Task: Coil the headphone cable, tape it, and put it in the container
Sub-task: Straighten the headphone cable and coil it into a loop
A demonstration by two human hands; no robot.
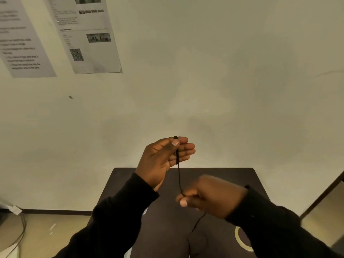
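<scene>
The left hand (163,157) is raised in front of a pale, plain wall (232,81), with the palm turned toward the camera and the 4 fingers (186,151) curved loosely inward. Its thumb presses the thin black headphone cable (179,175) against the upper finger, so this hand holds the cable by a pinch, and a short end of the cable stands up just above the thumb. A few turns of the cable seem to lie across the fingers, but they are too dark and small to count. From there the cable runs straight down to the right hand (210,196), which is lower, nearer to the camera and a little blurred. The right hand is almost closed, with thumb and fingertips pinched on the cable. Below it the rest of the cable hangs down in a loose curve over the dark rectangular table (223,175). Both arms wear black sleeves (115,220). On the table near the right arm lies a pale ring-shaped object (240,241), partly hidden by the sleeve. 2 printed paper sheets (87,34) hang on the wall at the upper left.
</scene>
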